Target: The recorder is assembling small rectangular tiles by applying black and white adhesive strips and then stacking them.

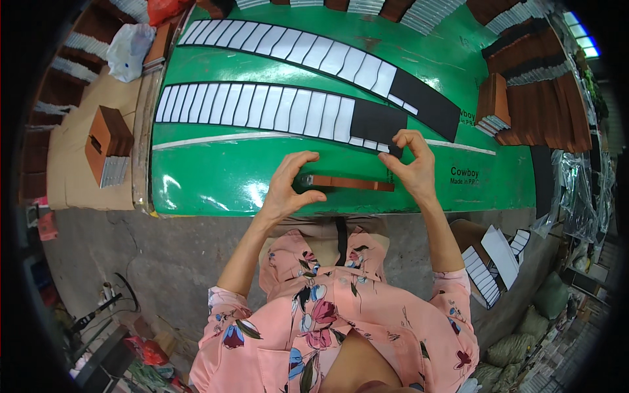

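A narrow brown board (350, 183) stands on edge on the green table near its front, with a dark left end. My left hand (288, 187) is at that end, thumb and fingers apart and curved around it, holding nothing I can see. Beyond the board, my right hand (416, 167) is bent over the right end of the nearer black sheet (380, 120). Its thumb and forefinger are apart beside the small white pieces (368, 144) on the sheet's lower edge. Rows of white labels (262, 108) cover most of that sheet.
A second black sheet (429, 101) with white labels (308, 52) lies farther back on the green table (216, 187). Brown boards with silvery edges are stacked at left (108, 147) and right (495, 105). A white plastic bag (130, 51) sits at far left. Label sheets (485, 275) lie low at right.
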Demonstrator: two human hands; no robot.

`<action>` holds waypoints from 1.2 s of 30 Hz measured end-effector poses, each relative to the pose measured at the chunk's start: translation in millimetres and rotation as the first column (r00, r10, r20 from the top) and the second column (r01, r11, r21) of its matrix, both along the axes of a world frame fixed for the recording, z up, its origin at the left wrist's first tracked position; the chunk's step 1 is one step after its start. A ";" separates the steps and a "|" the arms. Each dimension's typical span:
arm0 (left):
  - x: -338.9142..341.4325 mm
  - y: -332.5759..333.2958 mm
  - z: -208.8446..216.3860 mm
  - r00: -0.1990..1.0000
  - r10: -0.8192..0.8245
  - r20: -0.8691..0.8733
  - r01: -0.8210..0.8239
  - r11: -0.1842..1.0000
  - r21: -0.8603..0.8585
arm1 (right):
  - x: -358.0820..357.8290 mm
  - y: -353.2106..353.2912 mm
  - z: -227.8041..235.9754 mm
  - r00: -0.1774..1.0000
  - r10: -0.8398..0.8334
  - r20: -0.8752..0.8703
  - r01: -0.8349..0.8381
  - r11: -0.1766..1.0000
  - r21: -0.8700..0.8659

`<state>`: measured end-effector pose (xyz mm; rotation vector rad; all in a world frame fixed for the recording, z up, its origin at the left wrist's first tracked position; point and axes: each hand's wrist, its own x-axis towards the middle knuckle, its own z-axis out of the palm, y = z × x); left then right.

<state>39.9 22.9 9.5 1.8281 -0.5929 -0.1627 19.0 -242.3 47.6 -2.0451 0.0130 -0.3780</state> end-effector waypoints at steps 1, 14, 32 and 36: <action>-1.1 0.2 0.0 1.000 0.009 -0.007 -0.009 1.000 0.004 | -2.2 6.0 6.7 1.000 0.008 0.005 -0.008 0.999 -0.044; -16.7 -2.0 52.4 0.959 0.087 0.269 -0.069 0.995 -0.074 | -26.5 57.2 45.3 0.901 0.362 -0.238 -0.368 0.930 0.021; -44.7 -19.5 58.0 0.971 0.240 -0.006 -0.239 0.963 -0.120 | -43.9 69.4 47.3 0.942 0.263 0.207 -0.113 0.832 -0.543; -45.0 -21.8 56.1 0.944 0.209 -0.254 -0.270 0.934 -0.233 | -43.3 75.2 39.1 0.892 0.280 0.354 0.025 0.752 -0.659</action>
